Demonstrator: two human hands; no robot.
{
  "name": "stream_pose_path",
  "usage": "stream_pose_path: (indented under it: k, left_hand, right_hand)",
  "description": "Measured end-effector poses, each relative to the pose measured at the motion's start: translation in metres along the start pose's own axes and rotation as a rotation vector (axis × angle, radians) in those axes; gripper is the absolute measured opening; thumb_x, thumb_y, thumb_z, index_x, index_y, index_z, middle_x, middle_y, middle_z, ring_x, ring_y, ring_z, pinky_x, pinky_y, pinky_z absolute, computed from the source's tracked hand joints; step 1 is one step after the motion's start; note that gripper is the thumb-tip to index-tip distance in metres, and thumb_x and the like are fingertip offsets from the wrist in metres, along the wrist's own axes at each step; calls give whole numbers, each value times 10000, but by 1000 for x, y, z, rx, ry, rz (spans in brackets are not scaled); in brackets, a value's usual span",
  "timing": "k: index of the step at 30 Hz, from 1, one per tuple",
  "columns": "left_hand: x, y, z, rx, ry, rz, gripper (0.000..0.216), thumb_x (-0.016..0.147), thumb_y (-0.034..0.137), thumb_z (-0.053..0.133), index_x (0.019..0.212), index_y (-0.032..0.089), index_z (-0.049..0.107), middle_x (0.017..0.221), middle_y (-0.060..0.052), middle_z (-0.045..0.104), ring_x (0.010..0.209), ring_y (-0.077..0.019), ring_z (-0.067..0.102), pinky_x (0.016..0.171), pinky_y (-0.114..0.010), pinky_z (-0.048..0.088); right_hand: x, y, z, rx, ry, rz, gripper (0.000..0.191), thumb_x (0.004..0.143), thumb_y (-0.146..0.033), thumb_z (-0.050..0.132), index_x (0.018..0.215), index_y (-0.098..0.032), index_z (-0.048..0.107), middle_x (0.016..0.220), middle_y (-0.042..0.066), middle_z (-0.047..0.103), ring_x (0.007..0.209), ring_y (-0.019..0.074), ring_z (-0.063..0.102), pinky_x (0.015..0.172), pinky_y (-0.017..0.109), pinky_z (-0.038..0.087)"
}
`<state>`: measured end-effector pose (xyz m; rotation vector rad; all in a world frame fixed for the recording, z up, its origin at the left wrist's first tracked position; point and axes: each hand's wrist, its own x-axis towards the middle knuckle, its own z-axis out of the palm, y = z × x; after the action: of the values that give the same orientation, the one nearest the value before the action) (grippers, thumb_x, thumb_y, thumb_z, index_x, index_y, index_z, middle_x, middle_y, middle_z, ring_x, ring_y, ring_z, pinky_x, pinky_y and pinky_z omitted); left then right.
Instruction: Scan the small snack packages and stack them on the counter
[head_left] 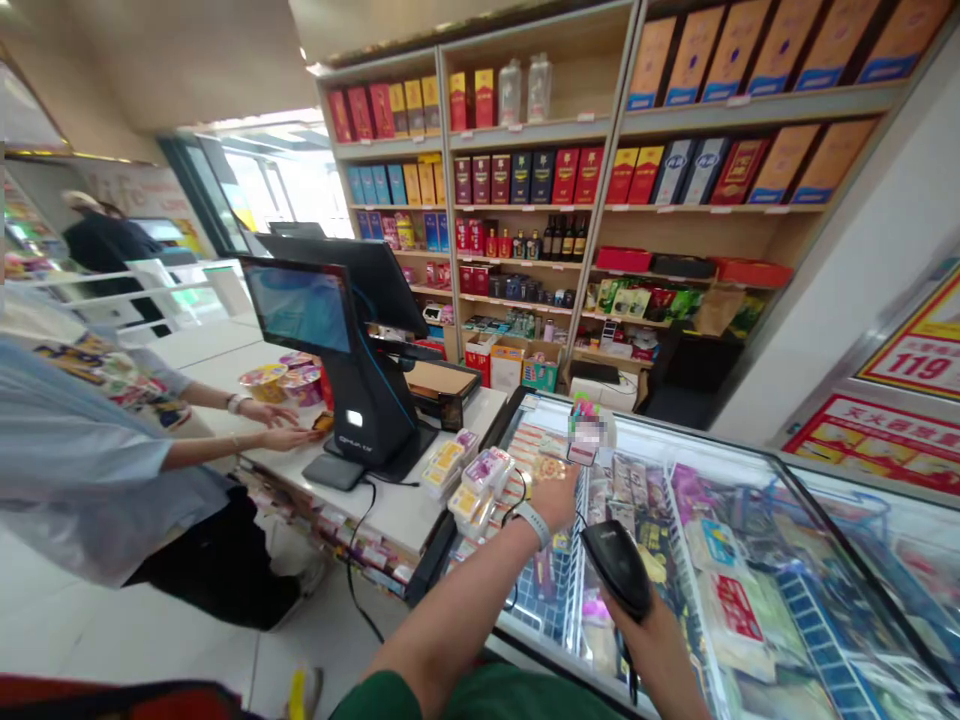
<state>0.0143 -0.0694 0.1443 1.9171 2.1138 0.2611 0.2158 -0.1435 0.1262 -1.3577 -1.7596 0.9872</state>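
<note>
My right hand [651, 635] is wrapped round the handle of a black barcode scanner [618, 568], whose head points forward and left. My left hand [556, 492], with a pale watch band at the wrist, reaches out over the glass freezer top. At its far end is a small package [586, 436] with a pink and green top and a partly blurred label. The fingers seem closed on its lower edge but are mostly hidden. Left of this hand, clear boxes with purple and yellow labels [487, 468] are stacked on the glass, beside more boxes [442, 470] on the counter.
A two-screen till [360, 370] stands on the white counter [409, 515], its cable [352, 550] hanging in front. At the left, another person's hands [281, 425] are near cup noodles [289, 378]. Frozen packs fill the freezer [731, 590]. Bottle boxes line the shelves [525, 205].
</note>
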Motion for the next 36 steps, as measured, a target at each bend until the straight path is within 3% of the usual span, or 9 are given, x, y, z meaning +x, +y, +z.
stream_pose_path:
  k: [12, 23, 36]
  left_hand:
    - [-6, 6, -4, 10, -47, 14, 772, 816, 188, 491, 1497, 191, 128, 1026, -165, 679, 945, -300, 664, 760, -380, 516]
    - [15, 4, 16, 1, -80, 1, 756, 818, 153, 485, 1493, 200, 148, 1055, -163, 674, 981, -289, 656, 793, -375, 502]
    - [30, 0, 20, -6, -73, -49, 723, 832, 194, 480, 1485, 180, 170, 1080, -167, 669, 1007, -285, 649, 806, -363, 499]
  right_hand:
    - [-3, 0, -6, -41, -20, -2, 460, 714, -530, 620, 975, -155, 672, 873, 95, 752, 855, 311, 696, 723, 356, 535]
    - [-4, -7, -8, 25, 9, -23, 423, 729, -438, 654, 1027, -138, 662, 923, 114, 750, 881, 312, 691, 770, 381, 534]
    - [-3, -7, -8, 26, 2, -38, 425, 744, -412, 642, 1061, -128, 645, 950, 120, 744, 898, 303, 687, 793, 377, 531]
